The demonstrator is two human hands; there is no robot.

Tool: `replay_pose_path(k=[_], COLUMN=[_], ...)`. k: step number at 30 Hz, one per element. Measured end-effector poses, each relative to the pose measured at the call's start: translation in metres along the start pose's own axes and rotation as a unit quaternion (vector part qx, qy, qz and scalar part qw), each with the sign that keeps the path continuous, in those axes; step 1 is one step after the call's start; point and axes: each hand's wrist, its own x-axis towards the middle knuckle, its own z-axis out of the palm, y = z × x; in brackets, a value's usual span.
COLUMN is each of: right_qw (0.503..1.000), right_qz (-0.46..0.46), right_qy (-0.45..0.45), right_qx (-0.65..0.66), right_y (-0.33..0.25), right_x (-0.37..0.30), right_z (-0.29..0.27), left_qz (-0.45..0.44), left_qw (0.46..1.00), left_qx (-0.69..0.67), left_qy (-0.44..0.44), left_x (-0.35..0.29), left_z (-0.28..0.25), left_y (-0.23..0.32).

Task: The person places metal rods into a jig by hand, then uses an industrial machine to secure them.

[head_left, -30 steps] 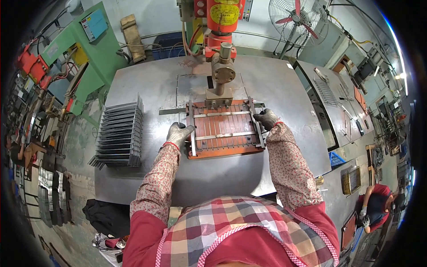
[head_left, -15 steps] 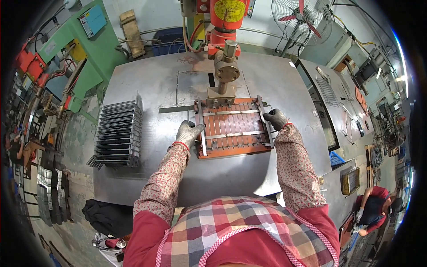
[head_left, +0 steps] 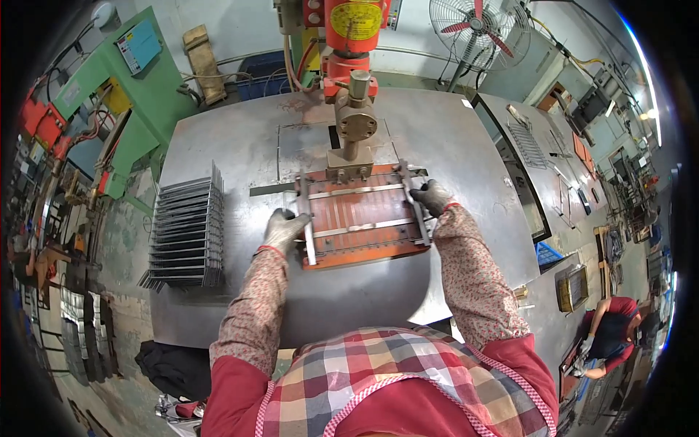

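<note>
A reddish-brown jig plate (head_left: 364, 240) lies on the metal table, slightly tilted in view, with metal bars along its sides and two pale cross strips. Thin wires lie across it, faint in this frame. The block-shaped head of a press-like machine (head_left: 349, 162) stands over its far edge; whether they touch I cannot tell. My left hand (head_left: 284, 229), in a grey glove, is closed on the jig's left edge, thumb on the side bar. At the right edge, my gloved right hand (head_left: 435, 197) grips the side bar, its fingertips partly hidden.
A stack of wire racks (head_left: 186, 233) stands on the table (head_left: 240, 306) to the left. A green machine (head_left: 138, 87) is farther left. At the far right are a fan (head_left: 477, 29) and a side bench (head_left: 546, 146). A co-worker (head_left: 610, 336) works at lower right.
The whole view has shifted a little. The jig plate has slid slightly left relative to the machine head, both hands moving with it. Its wires show less clearly now.
</note>
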Motion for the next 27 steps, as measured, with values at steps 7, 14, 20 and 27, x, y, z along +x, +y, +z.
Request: replay_pose_path(k=[7, 14, 20, 27], right_qw=[0.997, 0.998, 0.995, 0.971], right_qz=[-0.055, -0.061, -0.096, -0.186], right_qy=[0.026, 0.014, 0.015, 0.145], right_qx=[-0.037, 0.015, 0.018, 0.040], right_y=[-0.043, -0.040, -0.037, -0.087], right_x=[-0.015, -0.015, -0.024, -0.009], right_z=[0.048, 0.052, 0.036, 0.035], left_qz=[0.011, -0.027, -0.054, -0.085], left_qw=[0.999, 0.990, 0.972, 0.899], left_qx=[0.029, -0.123, -0.230, -0.428], left_qy=[0.023, 0.056, 0.008, 0.029], left_x=[-0.007, 0.008, 0.012, 0.041], left_z=[-0.067, -0.065, -0.070, -0.066], left_y=[-0.011, -0.004, -0.003, -0.062])
